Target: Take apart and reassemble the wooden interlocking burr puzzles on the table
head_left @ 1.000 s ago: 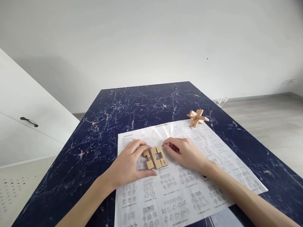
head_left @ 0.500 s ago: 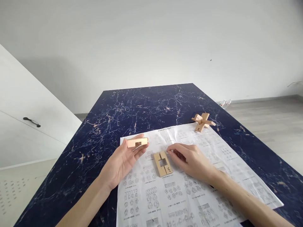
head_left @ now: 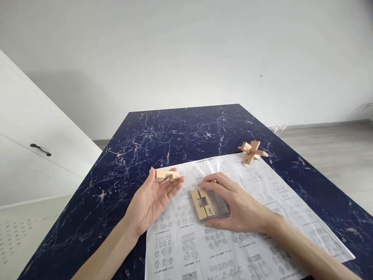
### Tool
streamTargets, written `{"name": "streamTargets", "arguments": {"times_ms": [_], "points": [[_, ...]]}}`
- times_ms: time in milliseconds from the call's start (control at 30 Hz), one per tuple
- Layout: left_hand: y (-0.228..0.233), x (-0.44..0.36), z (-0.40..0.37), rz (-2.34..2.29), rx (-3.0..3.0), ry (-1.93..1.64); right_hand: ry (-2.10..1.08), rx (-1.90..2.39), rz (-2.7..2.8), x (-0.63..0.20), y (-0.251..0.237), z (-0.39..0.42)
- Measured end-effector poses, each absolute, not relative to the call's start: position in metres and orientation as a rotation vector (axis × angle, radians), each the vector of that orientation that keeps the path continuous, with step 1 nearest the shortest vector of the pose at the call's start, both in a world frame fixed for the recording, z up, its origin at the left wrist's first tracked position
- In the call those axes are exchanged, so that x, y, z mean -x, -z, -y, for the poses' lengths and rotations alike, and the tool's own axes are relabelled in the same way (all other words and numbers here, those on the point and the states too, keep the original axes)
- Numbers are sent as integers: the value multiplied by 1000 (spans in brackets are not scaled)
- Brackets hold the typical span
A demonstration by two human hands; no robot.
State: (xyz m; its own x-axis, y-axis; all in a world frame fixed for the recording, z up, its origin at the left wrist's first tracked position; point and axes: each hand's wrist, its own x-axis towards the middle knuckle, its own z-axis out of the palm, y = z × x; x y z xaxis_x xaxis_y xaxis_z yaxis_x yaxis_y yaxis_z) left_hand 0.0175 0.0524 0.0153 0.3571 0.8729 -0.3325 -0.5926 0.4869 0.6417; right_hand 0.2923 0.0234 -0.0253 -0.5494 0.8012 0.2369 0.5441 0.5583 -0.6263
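My left hand is palm up above the near left corner of the instruction sheet, fingers loosely curled, with one notched wooden bar resting across the fingertips and pinned lightly by the thumb; it is off the table, clear of everything else. My right hand arches over the paired bars that lie flat on the sheet; the fingers are spread and open, index tip touching the far end, thumb touching the near end beside the printed number, so I bracket the pair rather than clamp it.

I judge these pieces light, stiff and dry; bare wood with square edges, not slippery, not likely to break, though the thin web left by each notch is the weak spot; I would not lever against it. The pair forms a square window in the middle and seems only to sit side by side, so a pinch across both long outer faces should keep the halves together; a lift by one end alone could let them slide apart. The bar in my left hand is best held by its solid ends, notch left free.

An assembled wooden cross sits well apart at the sheet's far right corner; a white cabinet stands to the left.
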Motion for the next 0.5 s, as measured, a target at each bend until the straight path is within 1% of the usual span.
{"name": "streamTargets", "arguments": {"times_ms": [233, 367, 500], "points": [[-16, -18, -52, -654, -407, -966, -663, 1078, 2308, -291, 26, -25], [-14, -18, -52, -653, -477, -886, -740, 1069, 2257, -291, 21, -26], [-8, -20, -51, -726, -751, -801, -905, 1176, 2149, -292, 14, -26]]}}
